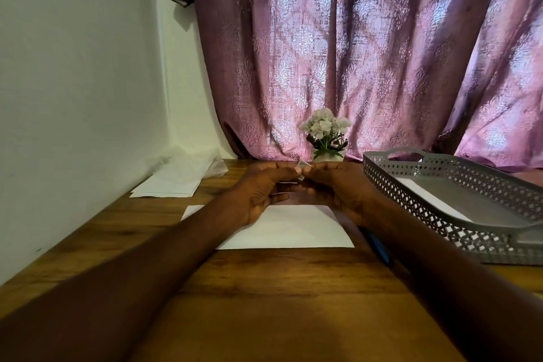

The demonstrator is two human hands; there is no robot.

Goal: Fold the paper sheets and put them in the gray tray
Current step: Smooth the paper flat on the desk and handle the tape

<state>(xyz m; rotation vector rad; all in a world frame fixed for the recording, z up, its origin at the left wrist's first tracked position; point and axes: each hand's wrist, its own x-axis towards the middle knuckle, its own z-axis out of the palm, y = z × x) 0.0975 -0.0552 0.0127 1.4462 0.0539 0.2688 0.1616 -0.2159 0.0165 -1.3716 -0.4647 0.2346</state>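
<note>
Wooden table (279, 288), warm brown grain with a soft sheen. Matt white paper sheet (288, 229) lying flat and smooth on it. The gray tray (440, 200) looks like matt metal or plastic, its walls pierced in a lattice. Behind hangs a purple woven cloth curtain (367, 53), coarse weave, faintly shiny pattern.

Dim room. Daylight glows through the purple curtain (367, 53), brightest at upper right. Forearms and near table (279, 288) lie in deep shadow. Wide-angle bending at edges; wall (73, 82) line slants. Hands slightly motion-blurred; foreground soft.
</note>
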